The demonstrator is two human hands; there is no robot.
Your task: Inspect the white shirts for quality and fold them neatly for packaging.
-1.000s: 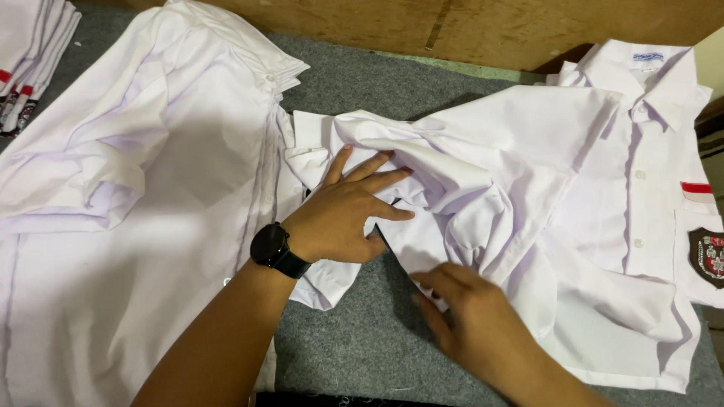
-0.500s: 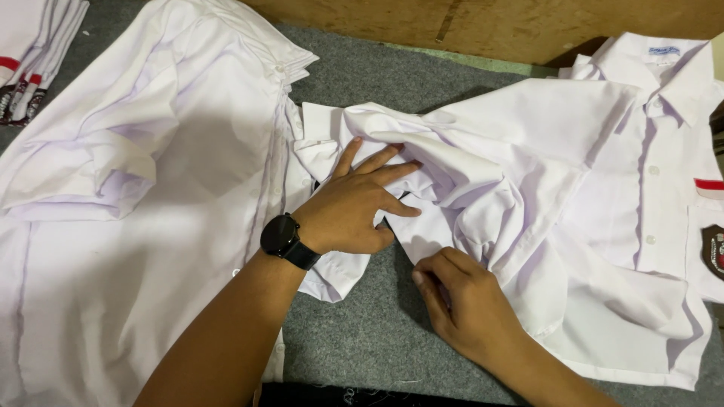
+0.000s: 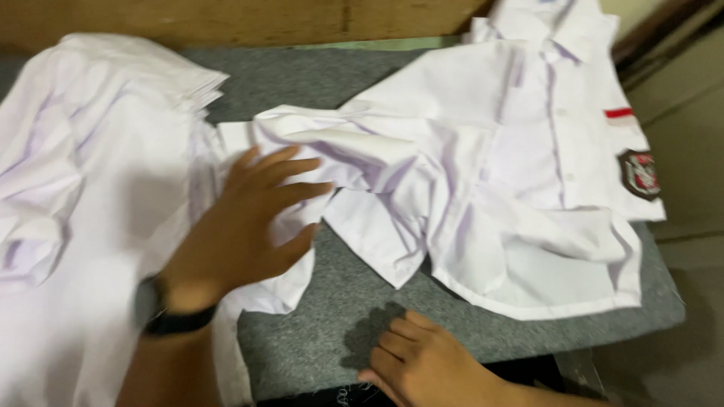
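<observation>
Hands well apart, both open, neither clamped on anything. Left hand (image 3: 253, 218): fingers spread, palm down, lying on the crumpled sleeve (image 3: 339, 154) of the white shirt (image 3: 520, 151); motion blur, so exact contact is unclear. Black wristwatch (image 3: 162, 313) on that wrist. Far left: pile of white shirts (image 3: 83, 196), rumpled, covering the left part of the grey padded table (image 3: 317, 332) and hanging past its near edge. Centre to right: the white shirt lies front up, collar at the far side, button placket running down, sleeve bunched toward the left hand. Red stripe (image 3: 618, 113) and dark badge (image 3: 639, 173) on its right sleeve. Right hand (image 3: 422, 362): fingers loosely curled, resting on bare grey table at the near edge, apart from the shirt hem. Wooden board (image 3: 226, 19) behind the table.
</observation>
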